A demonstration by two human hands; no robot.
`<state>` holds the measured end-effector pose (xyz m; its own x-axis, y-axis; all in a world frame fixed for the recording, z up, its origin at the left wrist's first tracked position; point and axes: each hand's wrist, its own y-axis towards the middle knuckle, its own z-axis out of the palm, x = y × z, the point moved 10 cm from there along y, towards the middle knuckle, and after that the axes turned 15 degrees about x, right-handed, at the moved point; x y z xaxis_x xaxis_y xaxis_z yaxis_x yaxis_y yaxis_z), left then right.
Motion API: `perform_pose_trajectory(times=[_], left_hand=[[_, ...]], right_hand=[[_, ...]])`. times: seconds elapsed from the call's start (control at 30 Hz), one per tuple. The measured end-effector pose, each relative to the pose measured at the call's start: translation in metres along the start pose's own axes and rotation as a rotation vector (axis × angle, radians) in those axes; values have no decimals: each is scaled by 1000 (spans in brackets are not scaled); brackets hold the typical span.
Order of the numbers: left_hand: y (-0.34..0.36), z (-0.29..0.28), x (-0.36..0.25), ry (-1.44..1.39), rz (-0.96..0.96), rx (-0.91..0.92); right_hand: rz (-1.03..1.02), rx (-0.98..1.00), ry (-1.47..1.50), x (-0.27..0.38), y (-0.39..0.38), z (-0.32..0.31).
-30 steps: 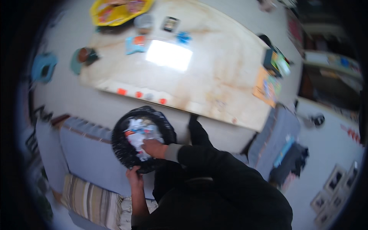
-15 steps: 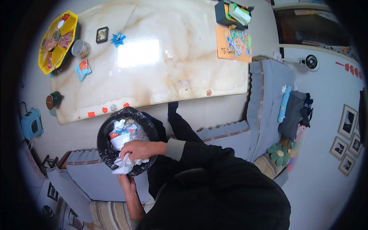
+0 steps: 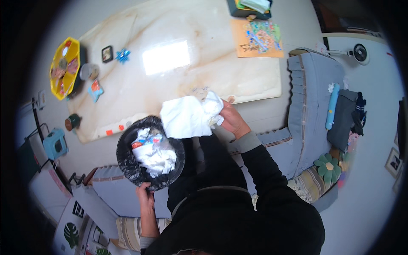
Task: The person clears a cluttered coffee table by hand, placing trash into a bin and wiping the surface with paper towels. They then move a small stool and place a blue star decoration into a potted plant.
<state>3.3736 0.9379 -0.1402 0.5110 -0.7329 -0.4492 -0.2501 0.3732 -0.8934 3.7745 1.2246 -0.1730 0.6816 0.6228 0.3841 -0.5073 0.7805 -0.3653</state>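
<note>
Below the table's front edge, a trash bin (image 3: 125, 160) lined with a black bag is tilted so its opening faces up. Crumpled white tissues (image 3: 158, 160) and bits of coloured wrapper lie inside it. My left hand (image 3: 145, 194) is closed on the bin's near rim, some of its fingers hidden behind the bag. To the right of the bin, my right hand (image 3: 233, 119) pinches a white tissue (image 3: 183, 115), partly spread out and partly bunched. The tissue hangs over my legs and the table's edge, apart from the bin.
On the marble-patterned table (image 3: 140, 91) are a yellow snack tray (image 3: 54, 80), a clear tub (image 3: 88, 72), a blue snack packet (image 3: 95, 90), a framed item (image 3: 107, 54), a blue bow (image 3: 123, 55) and an orange sheet (image 3: 238, 40). A grey-blue sofa (image 3: 315, 89) stands at right.
My right hand has left the bin and moved right and up with the tissue, which has spread out. My left hand still holds the bin, and the view has shifted.
</note>
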Motion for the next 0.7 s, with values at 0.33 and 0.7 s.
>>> perform_pose_trajectory(times=[0.33,0.7], left_hand=[[28,-31,36,-32,-14,-41],[76,-103,105,-60,-137,-151]], right_hand=[[-234,-589,-297,176,-73,-304],[-423,-1208,-1775,176,-19,-307]])
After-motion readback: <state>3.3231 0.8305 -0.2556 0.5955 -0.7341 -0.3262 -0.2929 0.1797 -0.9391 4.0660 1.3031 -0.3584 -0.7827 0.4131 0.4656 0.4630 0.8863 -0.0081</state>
